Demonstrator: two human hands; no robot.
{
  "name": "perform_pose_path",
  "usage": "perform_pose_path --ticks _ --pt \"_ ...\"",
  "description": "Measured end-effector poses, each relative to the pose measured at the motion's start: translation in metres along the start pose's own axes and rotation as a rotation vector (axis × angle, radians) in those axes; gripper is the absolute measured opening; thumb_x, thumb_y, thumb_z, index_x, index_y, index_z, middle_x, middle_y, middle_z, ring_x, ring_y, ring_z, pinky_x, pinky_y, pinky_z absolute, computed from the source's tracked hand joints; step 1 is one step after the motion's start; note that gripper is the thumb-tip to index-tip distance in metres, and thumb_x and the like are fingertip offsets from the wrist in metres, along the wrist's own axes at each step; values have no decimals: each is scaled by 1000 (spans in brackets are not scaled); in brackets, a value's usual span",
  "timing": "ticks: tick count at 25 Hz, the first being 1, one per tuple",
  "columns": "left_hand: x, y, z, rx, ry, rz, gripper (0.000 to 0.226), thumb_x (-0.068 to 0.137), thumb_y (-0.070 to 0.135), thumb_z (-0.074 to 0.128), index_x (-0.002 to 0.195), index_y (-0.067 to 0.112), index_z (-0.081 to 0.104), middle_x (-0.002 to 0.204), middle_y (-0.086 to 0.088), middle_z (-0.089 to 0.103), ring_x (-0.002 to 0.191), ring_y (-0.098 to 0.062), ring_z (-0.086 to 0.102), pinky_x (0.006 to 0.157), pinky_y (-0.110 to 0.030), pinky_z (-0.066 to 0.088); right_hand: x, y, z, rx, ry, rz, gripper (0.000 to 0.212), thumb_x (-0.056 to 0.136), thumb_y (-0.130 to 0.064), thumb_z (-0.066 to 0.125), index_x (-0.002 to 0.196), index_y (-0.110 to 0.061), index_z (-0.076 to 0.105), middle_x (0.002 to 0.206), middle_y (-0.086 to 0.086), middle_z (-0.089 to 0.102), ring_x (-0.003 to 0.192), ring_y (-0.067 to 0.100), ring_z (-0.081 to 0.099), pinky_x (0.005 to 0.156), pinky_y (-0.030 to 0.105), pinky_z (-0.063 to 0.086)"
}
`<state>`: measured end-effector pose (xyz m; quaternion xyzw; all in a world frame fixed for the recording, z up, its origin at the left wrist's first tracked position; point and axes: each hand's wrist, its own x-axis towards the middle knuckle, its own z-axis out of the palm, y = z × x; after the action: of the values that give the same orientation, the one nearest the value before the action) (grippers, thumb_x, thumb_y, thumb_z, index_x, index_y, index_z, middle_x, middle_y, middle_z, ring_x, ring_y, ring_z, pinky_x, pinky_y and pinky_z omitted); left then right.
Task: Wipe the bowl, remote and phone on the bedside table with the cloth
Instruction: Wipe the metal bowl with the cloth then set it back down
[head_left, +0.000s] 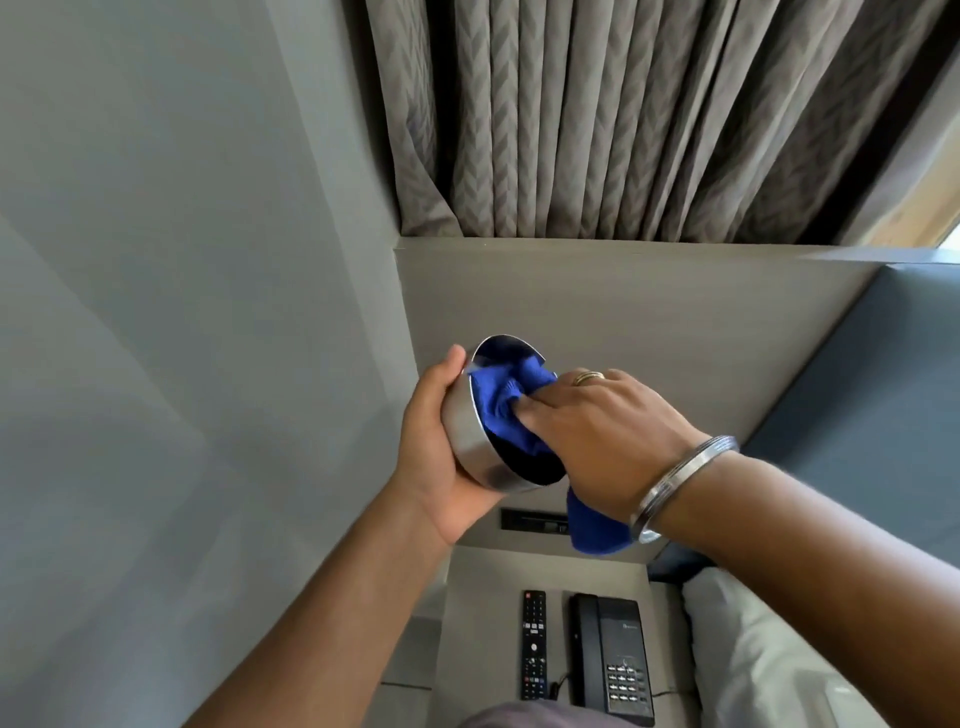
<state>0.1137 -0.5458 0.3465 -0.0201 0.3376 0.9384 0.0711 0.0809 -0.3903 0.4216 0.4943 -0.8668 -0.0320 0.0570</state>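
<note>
Presently the bowl (470, 441) (steel, tipped sideways) is held above the table (483, 613) in the left hand's (441, 441) closed grip; the cloth (506, 405) is pressed inside by the right hand's (602, 431) closed grip. Remote (533, 644) and phone (610, 660) lie side by side below.

One bowl (470, 431), one cloth (506, 405), one remote (533, 643), one phone (610, 657), two hands.

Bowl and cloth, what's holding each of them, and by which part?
The left hand cups the steel bowl by its outer wall, tilted. The right hand bunches the blue cloth, pressing it inside the bowl.
</note>
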Motion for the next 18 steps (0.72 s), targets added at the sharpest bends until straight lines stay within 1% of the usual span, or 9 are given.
perform_pose_path --ticks 2,4,6,8,10,12,14,16,18 --pt "-3 -5 -3 21 -22 63 63 77 52 67 120 7 68 119 -17 68 112 -32 64 101 -44 48 -3 3 2 38 -76 -50 13 75 -15 48 83 -25 48 76 -5 53 74 24 47 65 30 32" --pt "-5 -15 -6 84 -54 109 61 75 55 68 111 7 73 108 -13 74 105 -27 69 94 -37 54 -6 6 6 353 -140 -23 12 76 -10 50 77 -22 52 69 -6 49 67 19 45 62 30 35" --pt "-5 -23 -10 126 -101 131 68 81 62 58 112 3 70 109 -13 74 107 -25 68 97 -34 51 -9 -3 8 938 -142 69 15 80 -1 50 77 -13 58 68 -2 52 64 12 46 62 30 42" --pt "0 -28 -12 107 -122 103 74 85 65 52 113 -2 64 114 -15 68 108 -23 66 99 -31 49 -8 -18 8 1639 -39 263 17 84 4 51 83 -5 65 70 6 63 66 15 59 62 28 50" --pt "8 -32 -24 103 104 59 75 78 64 63 121 2 62 127 -19 61 114 -21 66 102 -32 49 -1 -28 15 2072 125 511 26 87 5 50 83 -9 71 73 11 71 67 22 68 63 31 56" --pt "11 -43 -47 -25 100 -44 92 76 68 64 143 6 49 150 -21 44 137 -30 47 120 -45 27 1 -17 25 2036 305 695 35 88 4 51 74 -19 74 69 6 73 65 21 70 63 34 58" --pt "10 -57 -73 -120 170 -93 99 73 74 64 146 11 45 154 -22 39 143 -41 36 120 -60 17 -7 4 31 1893 392 702 36 89 1 52 80 -26 74 72 -1 74 68 17 70 62 30 58" --pt "6 -78 -116 -115 317 -95 91 69 65 74 141 12 53 146 -22 50 136 -45 44 111 -71 24 -24 27 55 1779 399 642 36 89 1 51 94 -29 72 82 -5 75 76 14 69 66 26 56" --pt "6 -104 -173 -28 535 -103 79 68 58 78 132 14 62 134 -18 62 126 -38 57 105 -62 42 -41 43 96 1630 367 709 39 90 1 50 97 -31 71 83 -11 74 77 7 66 65 19 53"
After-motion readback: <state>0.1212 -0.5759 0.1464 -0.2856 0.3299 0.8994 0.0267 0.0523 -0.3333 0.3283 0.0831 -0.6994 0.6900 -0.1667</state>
